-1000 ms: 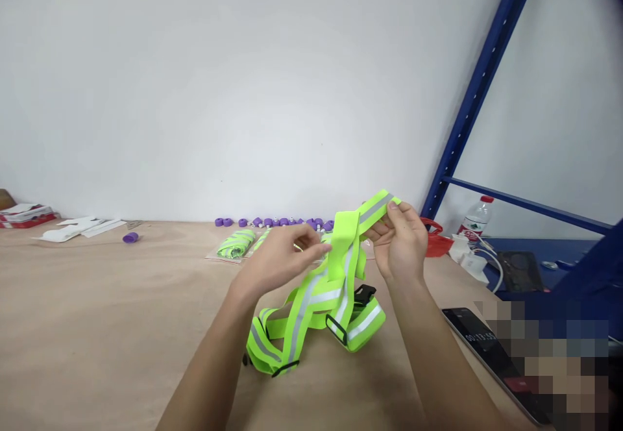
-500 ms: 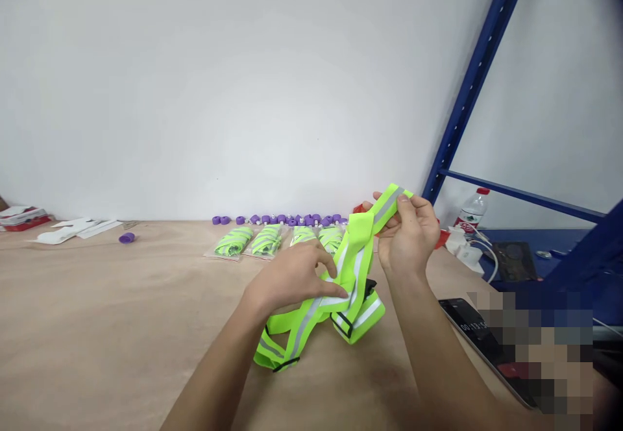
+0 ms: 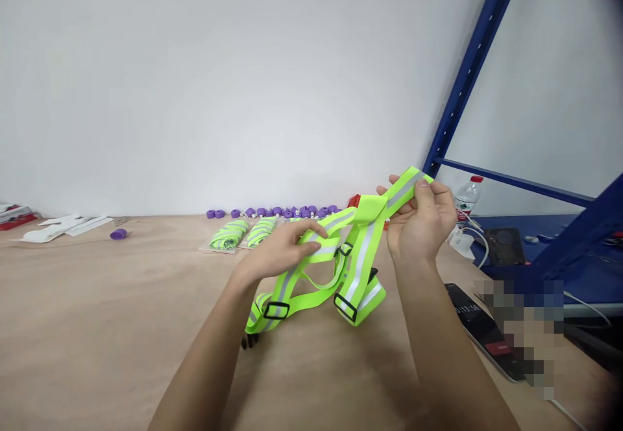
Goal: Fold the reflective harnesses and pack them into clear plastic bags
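Observation:
A neon-yellow reflective harness (image 3: 363, 256) with silver stripes and black slide buckles hangs between my hands above the table. My right hand (image 3: 423, 223) pinches one strap near its upper end, thumb on the silver stripe. Lower and to the left, my left hand (image 3: 287, 246) is closed on another strap of the harness, its thumb and index finger gripping the band. The two straps spread apart from a folded joint. A black clip shows at the lower left end of the harness, below my left wrist. Behind my left hand lie clear bags (image 3: 228, 236) of similar folded straps.
A row of purple caps (image 3: 306, 211) lines the wall. One purple cap (image 3: 118, 233) and white paper pieces (image 3: 73, 226) lie at left. To the right are a phone (image 3: 487, 333), a water bottle (image 3: 468, 197), white cables and a blue metal frame (image 3: 467, 80).
My left hand has moved left and up and now grips a strap, pulling the harness wider. My right hand has risen slightly to the right, still holding its strap.

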`<state>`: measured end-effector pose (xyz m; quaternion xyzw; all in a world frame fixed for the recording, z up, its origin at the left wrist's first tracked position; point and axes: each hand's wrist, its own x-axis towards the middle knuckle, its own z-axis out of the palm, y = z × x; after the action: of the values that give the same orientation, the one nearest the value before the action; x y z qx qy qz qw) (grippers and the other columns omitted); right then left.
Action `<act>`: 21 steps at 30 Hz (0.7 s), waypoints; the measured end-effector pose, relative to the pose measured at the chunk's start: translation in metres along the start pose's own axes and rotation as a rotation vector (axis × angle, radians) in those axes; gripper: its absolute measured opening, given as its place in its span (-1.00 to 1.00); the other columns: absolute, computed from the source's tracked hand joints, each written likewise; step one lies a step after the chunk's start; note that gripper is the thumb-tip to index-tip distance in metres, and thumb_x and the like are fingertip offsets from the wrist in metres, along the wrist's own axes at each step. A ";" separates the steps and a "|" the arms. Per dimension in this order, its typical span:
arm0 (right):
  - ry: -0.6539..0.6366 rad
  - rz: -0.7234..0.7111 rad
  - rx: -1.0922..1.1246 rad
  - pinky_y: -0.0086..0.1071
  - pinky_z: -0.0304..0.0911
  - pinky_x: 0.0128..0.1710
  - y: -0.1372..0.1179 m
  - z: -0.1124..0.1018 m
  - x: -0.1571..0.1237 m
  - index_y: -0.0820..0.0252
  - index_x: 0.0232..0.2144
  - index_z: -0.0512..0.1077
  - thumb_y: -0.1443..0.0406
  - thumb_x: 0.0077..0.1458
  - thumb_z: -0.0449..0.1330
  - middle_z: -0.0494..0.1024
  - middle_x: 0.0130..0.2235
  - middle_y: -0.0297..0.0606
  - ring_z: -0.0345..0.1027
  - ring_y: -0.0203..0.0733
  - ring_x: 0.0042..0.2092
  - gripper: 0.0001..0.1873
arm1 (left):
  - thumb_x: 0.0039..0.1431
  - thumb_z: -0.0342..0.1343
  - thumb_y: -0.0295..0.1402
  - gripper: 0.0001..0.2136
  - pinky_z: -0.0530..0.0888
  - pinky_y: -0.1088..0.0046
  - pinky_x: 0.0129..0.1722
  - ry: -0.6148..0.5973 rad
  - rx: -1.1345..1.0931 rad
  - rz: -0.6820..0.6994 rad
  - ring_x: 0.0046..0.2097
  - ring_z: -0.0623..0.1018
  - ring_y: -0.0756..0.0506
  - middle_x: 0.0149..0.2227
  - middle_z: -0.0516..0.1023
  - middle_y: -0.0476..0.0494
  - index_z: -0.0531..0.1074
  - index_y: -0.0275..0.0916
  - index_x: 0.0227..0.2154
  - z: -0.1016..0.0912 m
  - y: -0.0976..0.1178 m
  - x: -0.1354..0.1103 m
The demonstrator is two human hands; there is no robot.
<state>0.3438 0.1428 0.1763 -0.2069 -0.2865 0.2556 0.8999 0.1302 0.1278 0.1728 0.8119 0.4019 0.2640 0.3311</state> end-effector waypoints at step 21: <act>-0.341 0.294 -0.156 -0.50 0.30 -0.61 0.021 -0.011 0.001 0.13 -0.37 0.39 0.05 -0.19 0.48 0.50 -0.53 -0.49 0.38 -0.33 -0.55 -0.54 | -0.12 0.26 -0.42 -0.95 0.25 0.59 -0.62 0.570 -0.972 0.207 -0.62 0.28 0.10 -0.64 0.35 0.03 0.53 -0.26 -0.52 -0.057 -0.002 -0.028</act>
<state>0.3440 0.1578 0.1576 -0.2689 -0.4201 0.3921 0.7729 0.0747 0.1241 0.2030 0.4983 0.2260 0.6579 0.5174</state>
